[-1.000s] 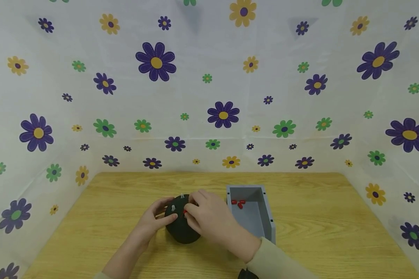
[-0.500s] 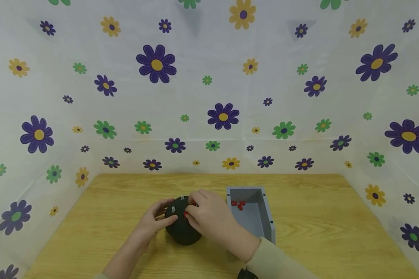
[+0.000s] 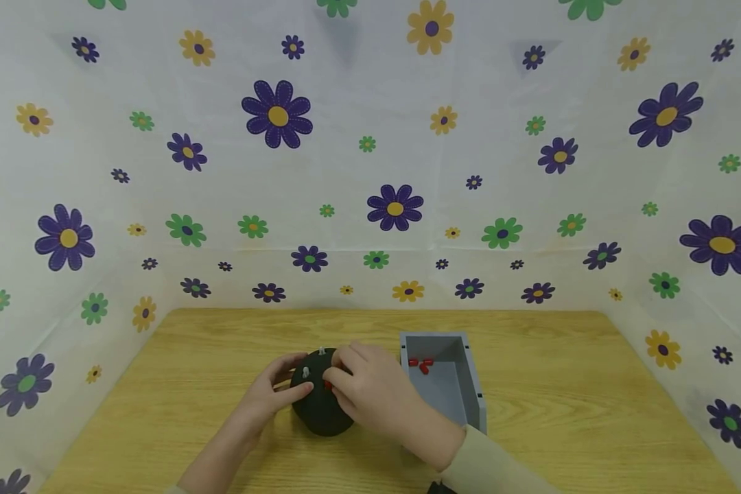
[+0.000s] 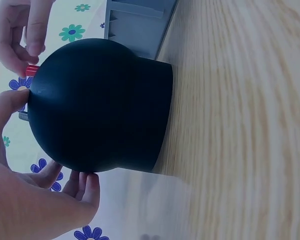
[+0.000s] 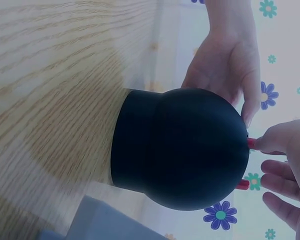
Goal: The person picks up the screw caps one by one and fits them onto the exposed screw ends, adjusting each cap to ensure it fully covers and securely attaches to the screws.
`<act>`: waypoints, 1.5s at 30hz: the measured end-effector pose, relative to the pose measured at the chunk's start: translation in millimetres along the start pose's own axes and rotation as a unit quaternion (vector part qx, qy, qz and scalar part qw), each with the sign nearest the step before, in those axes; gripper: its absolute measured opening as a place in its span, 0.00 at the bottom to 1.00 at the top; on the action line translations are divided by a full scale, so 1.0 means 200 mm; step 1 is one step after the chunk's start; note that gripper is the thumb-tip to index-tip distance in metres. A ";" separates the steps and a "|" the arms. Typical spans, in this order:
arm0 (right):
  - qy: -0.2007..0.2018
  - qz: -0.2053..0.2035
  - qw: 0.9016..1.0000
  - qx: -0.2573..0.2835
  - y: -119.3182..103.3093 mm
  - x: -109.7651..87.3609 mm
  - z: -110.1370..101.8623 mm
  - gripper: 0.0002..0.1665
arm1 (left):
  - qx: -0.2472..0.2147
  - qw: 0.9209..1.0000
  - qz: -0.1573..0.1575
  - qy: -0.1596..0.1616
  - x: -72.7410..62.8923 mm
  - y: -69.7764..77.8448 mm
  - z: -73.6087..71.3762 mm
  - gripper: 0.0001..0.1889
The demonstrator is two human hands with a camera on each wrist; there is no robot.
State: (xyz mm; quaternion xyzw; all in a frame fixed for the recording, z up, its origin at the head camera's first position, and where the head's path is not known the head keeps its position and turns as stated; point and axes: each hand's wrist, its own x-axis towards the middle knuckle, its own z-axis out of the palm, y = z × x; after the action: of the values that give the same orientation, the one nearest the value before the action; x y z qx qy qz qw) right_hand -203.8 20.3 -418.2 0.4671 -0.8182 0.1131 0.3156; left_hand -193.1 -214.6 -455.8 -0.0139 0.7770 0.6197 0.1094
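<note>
A black dome-shaped object (image 3: 322,417) stands on the wooden table, its flared base down. Small silver stems (image 3: 306,372) stick out of its top. My left hand (image 3: 267,399) holds the dome from the left, thumb over the top and fingers round the far side. At the top, my right hand (image 3: 373,394) pinches a small red cap (image 5: 252,143) between thumb and forefinger, right at the dome's surface. A second red cap (image 5: 243,184) sticks out of the dome nearby, below the right hand's other fingers in the right wrist view.
A grey open bin (image 3: 435,335) stands right of the dome, partly behind the right forearm. Several red caps (image 3: 424,368) lie in its far left corner. A flower-printed cloth (image 3: 339,165) surrounds the table (image 3: 549,398) at the back and sides.
My right thumb and fingertips shift slightly around the red cap at the dome's top. The left hand and the dome hold still, while the head view tilts a little.
</note>
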 end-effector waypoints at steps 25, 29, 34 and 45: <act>-0.036 -0.008 0.999 -0.029 -0.01 -0.02 -0.02 0.12 | 0.016 0.999 0.001 -0.031 -0.02 0.02 -0.02 0.43; -0.042 -0.010 0.998 -0.036 -0.01 -0.03 -0.03 0.14 | 0.014 0.999 0.002 -0.031 -0.02 0.02 -0.02 0.43; -0.046 -0.014 0.998 -0.036 -0.01 -0.03 -0.05 0.15 | 0.010 0.999 0.002 -0.030 -0.02 0.02 -0.01 0.43; -0.114 -0.012 0.992 -0.054 0.00 -0.04 -0.13 0.22 | 0.020 0.999 0.013 -0.030 -0.01 0.01 -0.01 0.43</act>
State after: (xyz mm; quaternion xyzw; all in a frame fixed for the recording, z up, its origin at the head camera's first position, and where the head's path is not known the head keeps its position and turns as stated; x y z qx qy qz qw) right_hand -189.1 38.4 -402.7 0.4692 -0.8478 0.0110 0.2469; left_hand -191.5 -215.9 -454.2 0.0164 0.7857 0.6057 0.1247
